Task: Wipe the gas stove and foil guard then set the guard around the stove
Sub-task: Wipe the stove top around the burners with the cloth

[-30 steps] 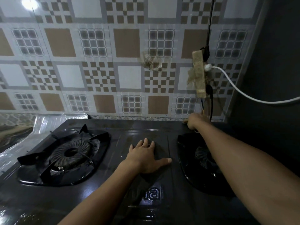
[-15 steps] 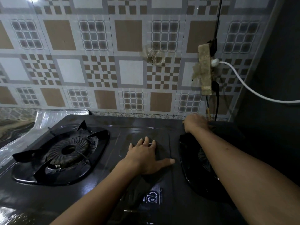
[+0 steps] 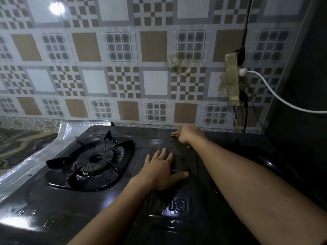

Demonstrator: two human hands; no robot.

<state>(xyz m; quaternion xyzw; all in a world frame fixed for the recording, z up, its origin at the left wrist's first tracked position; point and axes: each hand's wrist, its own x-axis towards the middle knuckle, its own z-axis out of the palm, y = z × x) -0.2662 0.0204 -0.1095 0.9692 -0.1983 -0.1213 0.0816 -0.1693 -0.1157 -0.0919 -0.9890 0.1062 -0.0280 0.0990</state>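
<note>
— Where do we find the hands?
— We see the left hand [image 3: 161, 169] pressed flat, fingers spread, on the middle of the black gas stove [image 3: 53, 207]. The right hand [image 3: 188, 136] is closed around a tan cloth [image 3: 175, 133] at the stove's back edge.
— And the guard?
— The foil guard [image 3: 74, 129] lies on the counter, against the stove's left and back-left edges.

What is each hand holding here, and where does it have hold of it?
The right hand grips a tan cloth bunched under its fingers; only an edge peeks out. The left hand holds nothing, lying flat on the stove top.
</note>
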